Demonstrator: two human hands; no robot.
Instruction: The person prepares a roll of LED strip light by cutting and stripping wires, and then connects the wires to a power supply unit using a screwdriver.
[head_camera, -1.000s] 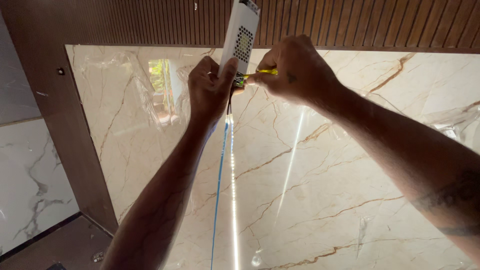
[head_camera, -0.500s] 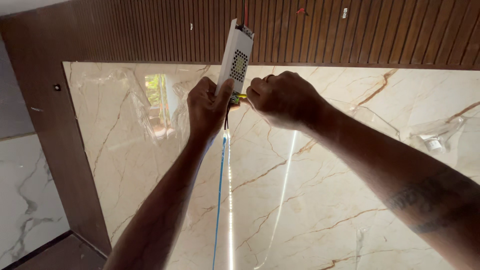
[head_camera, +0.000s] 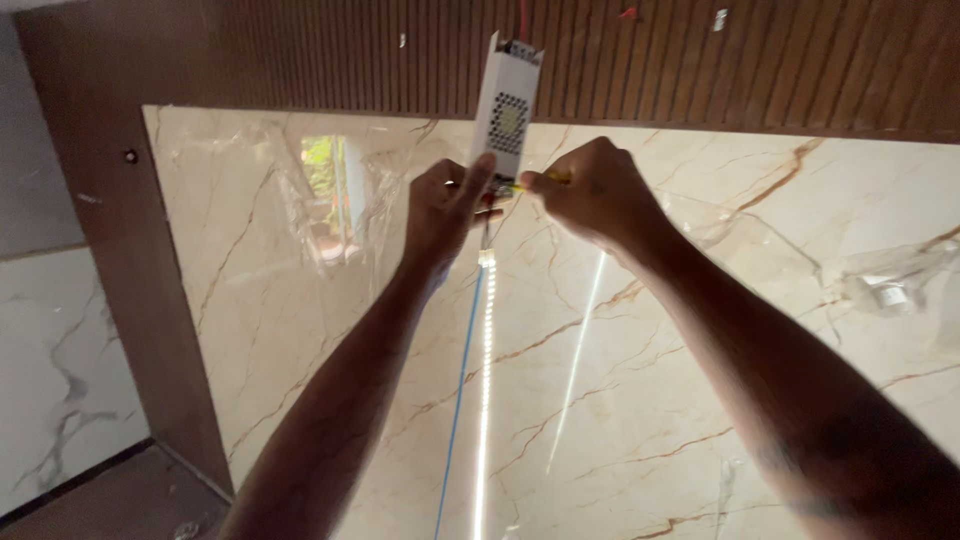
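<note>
Left hand (head_camera: 447, 205) closed around the lower end of the slim metal power supply box (head_camera: 505, 110), thumb up along its side; grip looks meant to steady the box so the terminal end stays put; box held high, tilted slightly, in front of the dark slatted wood panel (head_camera: 700, 70). Right hand (head_camera: 590, 190) pinched shut on a yellow-handled screwdriver (head_camera: 535, 182), tip aimed sideways into the box's bottom end, just beside the left thumb; angle suits reaching the terminals there, though these are hidden by the fingers. Blue wire (head_camera: 460, 390) and a lit LED strip (head_camera: 487, 380) hang straight down from the box's lower end, between the forearms; red wire (head_camera: 521, 15) leaves the top end. Box is silver-white, long, rectangular, with a perforated vent patch on its face; no label readable. Behind: glossy beige marble wall panel (head_camera: 300, 330) with brown veins, clear protective film (head_camera: 880, 280) wrinkled on it; small pale tags on the wood slats at top, too small to tell.
</note>
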